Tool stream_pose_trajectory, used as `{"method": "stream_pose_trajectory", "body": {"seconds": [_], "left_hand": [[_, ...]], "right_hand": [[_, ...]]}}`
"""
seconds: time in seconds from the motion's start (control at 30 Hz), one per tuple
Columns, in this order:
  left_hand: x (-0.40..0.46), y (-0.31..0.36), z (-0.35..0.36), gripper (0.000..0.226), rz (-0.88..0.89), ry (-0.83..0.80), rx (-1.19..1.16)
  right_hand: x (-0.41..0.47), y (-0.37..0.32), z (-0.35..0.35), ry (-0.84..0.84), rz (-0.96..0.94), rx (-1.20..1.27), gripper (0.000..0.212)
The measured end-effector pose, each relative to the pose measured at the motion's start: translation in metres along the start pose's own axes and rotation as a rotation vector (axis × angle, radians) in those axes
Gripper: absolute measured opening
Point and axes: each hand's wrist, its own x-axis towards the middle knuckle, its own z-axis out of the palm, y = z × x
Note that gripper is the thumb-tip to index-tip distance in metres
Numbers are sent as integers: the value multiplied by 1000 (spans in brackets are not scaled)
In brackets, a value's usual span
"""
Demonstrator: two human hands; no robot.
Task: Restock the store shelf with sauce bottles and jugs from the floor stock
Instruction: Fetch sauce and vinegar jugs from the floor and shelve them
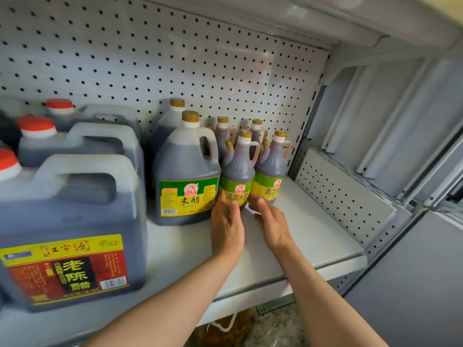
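On the white shelf point(313, 234) stand several small dark vinegar bottles with gold caps and green-yellow labels. My left hand point(226, 227) lies with straight fingers against the base of the front-left small bottle point(238, 171). My right hand point(271, 221) reaches with straight fingers to the gap between that bottle and the front-right small bottle point(270, 169), touching its lower label. A larger rice vinegar jug point(185, 176) stands just left of my left hand, with a second like it behind.
Three big dark jugs with red caps point(72, 216) fill the shelf's left side. A pegboard back wall point(175, 61) and a perforated side panel point(343, 196) close the shelf. Below the shelf edge sits a yellow oil jug point(225, 329).
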Motion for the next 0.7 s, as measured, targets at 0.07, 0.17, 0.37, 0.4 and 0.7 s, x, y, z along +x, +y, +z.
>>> {"method": "stream_pose_trajectory", "body": {"seconds": [0.07,0.17,0.37,0.4,0.7], "left_hand": [[-7,7,-14,43,-67,69,-64],[-18,12,-47,44,-91,194,-111],[-26,2,-98,73,14,335,72],[-26,2,-99,73,-2,314,67],[-15,0,-100,60,-84,252,48]], "right_hand": [[-13,-9,10,176,-34,90,61],[-30,-25,43,183,-56,149,59],[-34,-36,105,118,9,136,49],[-33,-36,109,109,9,137,47],[-27,-29,109,82,81,195,56]]}}
